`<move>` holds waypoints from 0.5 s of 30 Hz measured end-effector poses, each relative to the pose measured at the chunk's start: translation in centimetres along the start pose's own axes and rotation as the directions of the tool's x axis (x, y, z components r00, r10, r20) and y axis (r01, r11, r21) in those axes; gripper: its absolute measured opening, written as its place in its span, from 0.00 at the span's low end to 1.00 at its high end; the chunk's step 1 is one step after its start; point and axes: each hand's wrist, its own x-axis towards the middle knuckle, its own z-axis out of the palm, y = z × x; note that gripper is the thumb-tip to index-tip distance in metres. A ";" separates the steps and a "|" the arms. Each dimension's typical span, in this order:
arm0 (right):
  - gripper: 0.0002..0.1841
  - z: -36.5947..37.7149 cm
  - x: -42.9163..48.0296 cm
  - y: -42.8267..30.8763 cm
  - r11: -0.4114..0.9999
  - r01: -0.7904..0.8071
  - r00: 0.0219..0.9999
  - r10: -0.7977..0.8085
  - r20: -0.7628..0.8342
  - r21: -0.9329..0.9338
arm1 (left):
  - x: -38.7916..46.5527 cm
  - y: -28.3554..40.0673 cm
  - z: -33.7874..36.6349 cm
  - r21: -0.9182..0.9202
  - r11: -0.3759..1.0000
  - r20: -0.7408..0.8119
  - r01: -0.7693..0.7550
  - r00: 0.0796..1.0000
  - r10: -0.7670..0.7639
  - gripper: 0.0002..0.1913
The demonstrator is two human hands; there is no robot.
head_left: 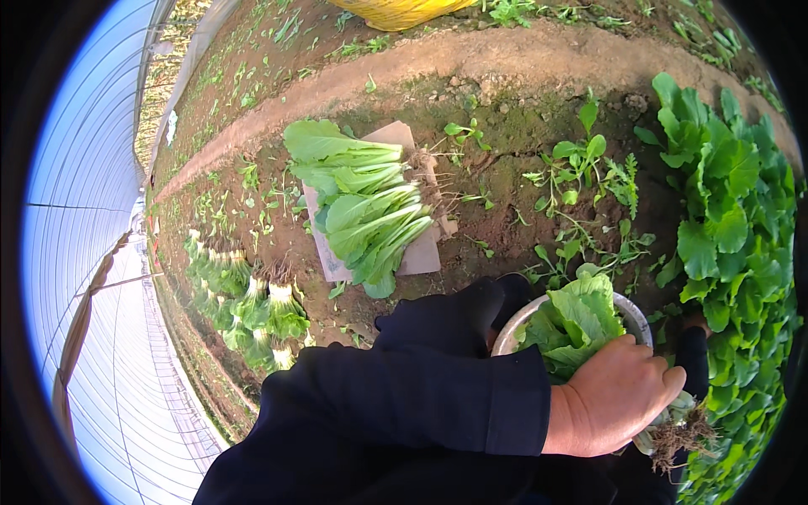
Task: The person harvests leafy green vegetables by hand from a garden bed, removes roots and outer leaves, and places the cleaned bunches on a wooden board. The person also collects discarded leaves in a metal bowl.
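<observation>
My left hand point(622, 398) is closed around a bunch of leafy greens. The roots point(685, 435), brown with soil, stick out below its fingers, and the green leaves point(577, 315) rest over a round basin with a pale rim point(634, 315). At the right, a dark cuff and a bit of skin point(699, 323), apparently my right hand, show beside the growing plants; leaves hide most of it. On a flat sheet of cardboard point(420, 255) lies a row of loose greens point(372, 202), their roots to the right.
Dense leafy plants point(732, 208) fill the right side. Tied bundles of greens point(252, 303) stand on soil at the left. Small seedlings point(584, 158) dot the ground. A yellow bag point(404, 11) sits beyond a bare dirt path point(492, 53). The greenhouse's plastic wall point(88, 139) curves along the left.
</observation>
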 end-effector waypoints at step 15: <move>0.20 -1.4 0.6 -0.3 0.993 -0.067 0.996 0.072 -0.049 0.100 | -0.3 -0.4 -0.2 -0.091 0.996 0.006 -0.021 1.000 0.021 0.22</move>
